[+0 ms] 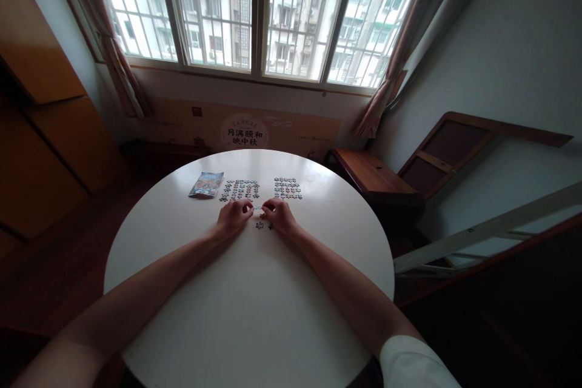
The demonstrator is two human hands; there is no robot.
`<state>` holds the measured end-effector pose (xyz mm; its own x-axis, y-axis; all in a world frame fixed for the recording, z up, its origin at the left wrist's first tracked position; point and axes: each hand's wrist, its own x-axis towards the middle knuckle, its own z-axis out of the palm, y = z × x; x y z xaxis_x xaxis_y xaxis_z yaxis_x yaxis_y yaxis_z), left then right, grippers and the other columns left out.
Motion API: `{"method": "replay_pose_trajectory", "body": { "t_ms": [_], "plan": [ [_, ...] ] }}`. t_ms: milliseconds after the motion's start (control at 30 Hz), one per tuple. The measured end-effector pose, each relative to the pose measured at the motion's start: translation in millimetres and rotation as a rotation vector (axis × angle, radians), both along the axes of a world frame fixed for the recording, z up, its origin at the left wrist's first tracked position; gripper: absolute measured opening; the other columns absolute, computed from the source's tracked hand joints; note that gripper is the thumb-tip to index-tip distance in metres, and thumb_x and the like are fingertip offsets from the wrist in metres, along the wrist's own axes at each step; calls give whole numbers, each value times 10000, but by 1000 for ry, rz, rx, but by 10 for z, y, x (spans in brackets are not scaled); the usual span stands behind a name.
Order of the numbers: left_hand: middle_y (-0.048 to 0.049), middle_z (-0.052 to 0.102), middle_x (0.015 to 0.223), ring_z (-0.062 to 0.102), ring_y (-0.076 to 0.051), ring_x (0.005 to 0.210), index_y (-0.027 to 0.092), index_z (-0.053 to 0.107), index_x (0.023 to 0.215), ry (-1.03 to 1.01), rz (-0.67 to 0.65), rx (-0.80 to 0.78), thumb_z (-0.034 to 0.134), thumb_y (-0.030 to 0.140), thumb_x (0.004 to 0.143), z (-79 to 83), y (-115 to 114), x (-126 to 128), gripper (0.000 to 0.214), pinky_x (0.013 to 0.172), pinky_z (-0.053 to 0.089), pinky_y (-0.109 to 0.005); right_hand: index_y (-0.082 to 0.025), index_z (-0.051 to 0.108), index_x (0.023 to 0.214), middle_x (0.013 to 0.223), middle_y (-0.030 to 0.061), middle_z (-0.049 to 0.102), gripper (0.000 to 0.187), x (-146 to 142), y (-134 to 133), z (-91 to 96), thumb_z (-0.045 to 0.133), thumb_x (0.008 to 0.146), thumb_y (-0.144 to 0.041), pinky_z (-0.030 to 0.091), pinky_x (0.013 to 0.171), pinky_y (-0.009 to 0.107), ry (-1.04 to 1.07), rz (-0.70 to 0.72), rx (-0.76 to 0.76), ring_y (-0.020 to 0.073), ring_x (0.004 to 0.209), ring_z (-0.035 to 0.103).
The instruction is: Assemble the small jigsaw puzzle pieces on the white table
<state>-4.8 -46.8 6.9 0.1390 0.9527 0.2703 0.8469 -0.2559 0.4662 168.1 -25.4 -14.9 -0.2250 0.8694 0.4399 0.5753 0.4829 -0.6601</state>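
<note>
Both my hands are over the middle of the round white table [236,303], fingertips drawn close together. My left hand [234,216] is closed in a pinch at the left end of a small light jigsaw puzzle piece [257,207]. From the other side, my right hand [278,216] pinches the same light bit; whether it is one piece or two joined is too small to tell. Just below lie a few loose puzzle pieces [259,225], one partly hidden by my right hand. Beyond my hands, puzzle pieces stand in rows in a left group [242,188] and a right group [288,188].
A colourful printed packet [207,185] lies left of the rows. Behind the table are a printed cardboard panel [182,124] and barred windows. A wooden bench [373,171] stands at the right, orange cabinets [45,151] at the left.
</note>
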Motion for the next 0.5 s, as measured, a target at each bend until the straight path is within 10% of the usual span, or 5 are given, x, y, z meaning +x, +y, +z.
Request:
{"method": "replay_pose_trajectory", "body": {
  "t_ms": [500],
  "plan": [
    [-14,698,747,618,-160,683,226,694,881,5,7,9,490,398,817,-6,8,4,274,577,375,-237,-147,685,778,749,32,652,107,-11,-11,4,583,790,-173,465,679,222,17,12,-3,115,649,607]
  ]
}}
